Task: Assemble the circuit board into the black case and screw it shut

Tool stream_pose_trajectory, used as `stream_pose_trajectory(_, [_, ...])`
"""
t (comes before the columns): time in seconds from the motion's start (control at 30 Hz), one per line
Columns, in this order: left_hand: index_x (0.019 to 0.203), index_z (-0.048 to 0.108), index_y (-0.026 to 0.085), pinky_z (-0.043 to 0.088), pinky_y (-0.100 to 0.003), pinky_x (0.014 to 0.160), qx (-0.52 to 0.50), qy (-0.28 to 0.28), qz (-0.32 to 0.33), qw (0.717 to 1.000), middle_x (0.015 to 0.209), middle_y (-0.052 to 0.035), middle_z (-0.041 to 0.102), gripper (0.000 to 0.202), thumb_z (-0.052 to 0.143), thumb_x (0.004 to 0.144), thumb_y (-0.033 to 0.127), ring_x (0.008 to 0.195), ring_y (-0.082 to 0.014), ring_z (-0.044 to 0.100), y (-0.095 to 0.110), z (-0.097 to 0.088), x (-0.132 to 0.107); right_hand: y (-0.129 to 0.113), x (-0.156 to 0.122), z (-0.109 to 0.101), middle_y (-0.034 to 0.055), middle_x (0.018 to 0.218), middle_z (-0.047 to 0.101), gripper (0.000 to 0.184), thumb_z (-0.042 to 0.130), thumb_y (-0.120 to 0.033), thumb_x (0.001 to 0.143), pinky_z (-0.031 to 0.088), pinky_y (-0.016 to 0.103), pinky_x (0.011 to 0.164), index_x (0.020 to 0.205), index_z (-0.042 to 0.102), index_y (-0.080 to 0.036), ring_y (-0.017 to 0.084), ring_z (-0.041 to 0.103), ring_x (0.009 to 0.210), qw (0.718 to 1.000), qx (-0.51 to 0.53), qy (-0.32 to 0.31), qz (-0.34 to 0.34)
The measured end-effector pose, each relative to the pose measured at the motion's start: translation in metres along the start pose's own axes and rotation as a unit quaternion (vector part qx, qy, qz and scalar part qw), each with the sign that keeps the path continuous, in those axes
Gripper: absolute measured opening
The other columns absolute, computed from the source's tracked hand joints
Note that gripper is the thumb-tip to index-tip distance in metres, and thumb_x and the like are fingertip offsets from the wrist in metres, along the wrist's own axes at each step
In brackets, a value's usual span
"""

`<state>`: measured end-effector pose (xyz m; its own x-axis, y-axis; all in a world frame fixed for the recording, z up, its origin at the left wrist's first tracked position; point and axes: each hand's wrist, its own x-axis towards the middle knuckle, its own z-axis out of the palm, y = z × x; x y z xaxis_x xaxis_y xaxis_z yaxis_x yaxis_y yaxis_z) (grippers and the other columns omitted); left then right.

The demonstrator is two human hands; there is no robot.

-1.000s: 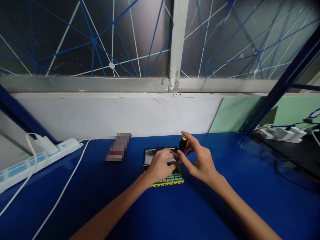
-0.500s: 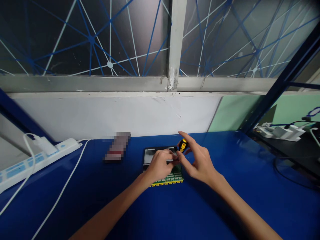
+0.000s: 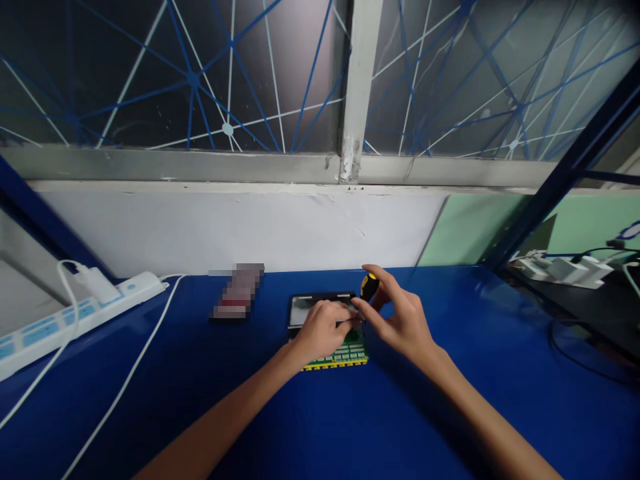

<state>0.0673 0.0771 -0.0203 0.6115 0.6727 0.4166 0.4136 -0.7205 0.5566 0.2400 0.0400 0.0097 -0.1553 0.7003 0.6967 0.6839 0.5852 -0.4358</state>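
Note:
A small device with a dark screen (image 3: 310,308) and a green keypad board edged in yellow (image 3: 345,357) lies flat on the blue table (image 3: 380,427). My left hand (image 3: 320,330) rests on top of it, fingers curled and pressing it down. My right hand (image 3: 400,320) pinches a short screwdriver with a black and yellow handle (image 3: 369,285), held upright at the device's right edge, just beside my left fingertips. The screwdriver's tip is hidden behind the fingers.
A white power strip (image 3: 75,313) with a plugged charger and a white cable (image 3: 125,380) lies at the left. A blurred dark object (image 3: 237,293) sits behind the device. White adapters and black cables (image 3: 565,267) lie on a dark surface at the right. A wall and window stand behind.
My right fingers have shifted round the screwdriver handle, which has turned slightly in place. My left hand stays on the device.

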Motion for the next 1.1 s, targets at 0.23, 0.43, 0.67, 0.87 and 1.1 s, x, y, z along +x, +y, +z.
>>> stream_pose_trajectory(0.23, [0.077,0.073,0.020,0.047,-0.028,0.075,0.031,0.006,0.015,0.999,0.082,-0.0002,0.075,0.019,0.059,0.086,0.010,0.078,-0.0175,0.069,-0.001,0.000,-0.001,0.001,-0.002,0.002,-0.0030,0.067,0.060,0.057,0.060,-0.037,0.088,0.047,0.028,0.058,0.139,0.041,-0.021,0.014,0.059,0.055,1.000,-0.026,0.002,0.005])
stream_pose_trajectory(0.43, [0.079,0.073,0.020,0.049,-0.028,0.076,0.025,0.011,0.027,0.999,0.083,-0.0011,0.075,0.021,0.056,0.085,0.009,0.080,-0.0180,0.069,-0.001,0.001,-0.001,0.000,-0.003,0.003,-0.0027,0.069,0.064,0.059,0.054,-0.032,0.089,0.048,0.028,0.059,0.144,0.033,-0.021,0.014,0.061,0.055,0.999,0.003,-0.022,0.030])
stream_pose_trajectory(0.67, [0.077,0.072,0.018,0.049,-0.029,0.079,0.016,0.010,0.050,0.999,0.084,-0.0023,0.075,0.023,0.053,0.087,0.008,0.081,-0.0181,0.070,-0.001,0.001,-0.001,0.002,-0.002,0.003,-0.0067,0.055,0.054,0.058,0.057,-0.037,0.089,0.044,0.027,0.054,0.140,0.038,-0.018,0.013,0.053,0.045,0.998,-0.041,-0.008,0.039])
stream_pose_trajectory(0.87, [0.084,0.072,0.019,0.051,-0.029,0.080,0.008,0.013,0.054,0.998,0.088,-0.0008,0.076,0.025,0.052,0.086,0.006,0.085,-0.0179,0.071,0.001,0.001,-0.002,0.003,-0.003,0.007,-0.0069,0.056,0.053,0.058,0.061,-0.038,0.087,0.043,0.025,0.053,0.138,0.040,-0.019,0.013,0.055,0.046,0.998,-0.029,0.012,0.049])
stream_pose_trajectory(1.1, [0.105,0.072,0.021,0.052,-0.040,0.088,0.049,0.080,0.041,0.995,0.108,-0.0053,0.073,0.021,0.062,0.087,0.021,0.101,-0.0232,0.068,0.006,-0.002,-0.017,0.012,0.005,-0.005,-0.0032,0.064,0.061,0.055,0.060,-0.041,0.086,0.047,0.026,0.055,0.134,0.043,-0.020,0.015,0.059,0.052,0.988,0.023,0.098,0.117])
